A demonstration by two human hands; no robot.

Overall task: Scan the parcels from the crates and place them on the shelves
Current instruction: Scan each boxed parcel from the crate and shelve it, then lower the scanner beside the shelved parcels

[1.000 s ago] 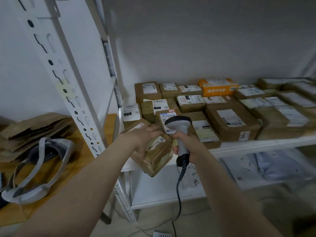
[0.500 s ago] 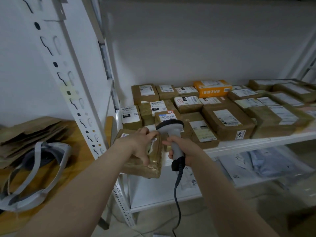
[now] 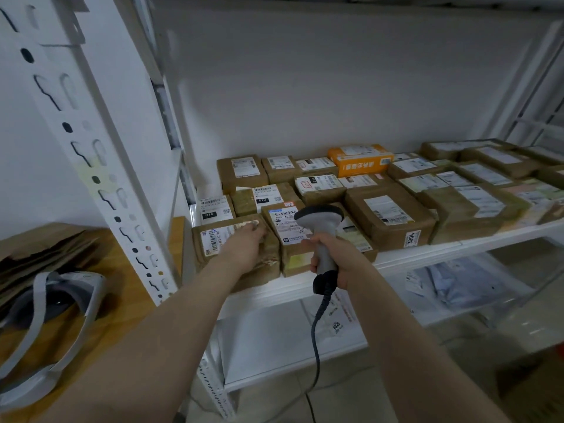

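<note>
head view: left hand [image 3: 244, 248] on parcel [image 3: 211, 239]

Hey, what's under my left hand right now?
A brown taped parcel lies flat on the white shelf beneath your left hand. Its barcode label shows at left; the hand covers the rest of the top.

"010" on black tag, rear-left parcel [image 3: 213, 206]; "010" tag, neighbouring parcel [image 3: 263, 195]; "3004" sticker, big brown box [image 3: 393, 219]; "6029" label, lower-shelf package [image 3: 336, 325].

A plain white wall [image 3: 335, 87] stands behind, a wooden table [image 3: 125, 300] left, pale floor [image 3: 351, 398] below.
</note>
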